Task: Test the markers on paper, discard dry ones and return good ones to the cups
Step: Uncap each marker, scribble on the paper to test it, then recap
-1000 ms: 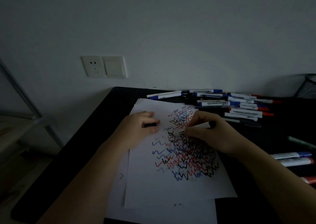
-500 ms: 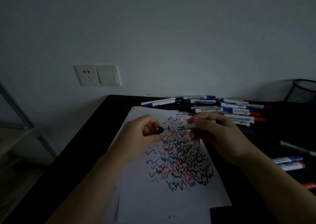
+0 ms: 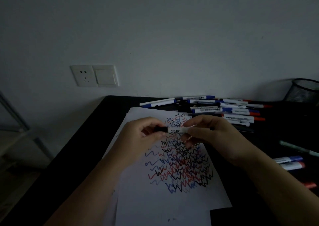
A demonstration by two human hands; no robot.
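A white marker with black ends [image 3: 177, 130] lies level between both hands, just above the paper. My left hand [image 3: 143, 136] pinches its black cap, which sits on the marker's left end. My right hand [image 3: 212, 136] grips the white barrel; the black rear end pokes out past my thumb. Under the hands lies white paper [image 3: 172, 200] covered with red, blue and black zigzag lines. A pile of several blue- and red-capped markers [image 3: 224, 110] lies along the back of the black table [image 3: 82, 148]. A black mesh cup [image 3: 303, 91] stands at the far right by the wall.
More markers [image 3: 290, 162] lie at the right table edge, with a pale green one [image 3: 298, 148] above them. A wall socket and switch [image 3: 95, 75] are on the wall at left. The table's left edge drops to the floor and a shelf frame.
My right hand lifted the marker off the paper and turned it level. My left hand brought the black cap to the tip, and the cap now sits on the marker.
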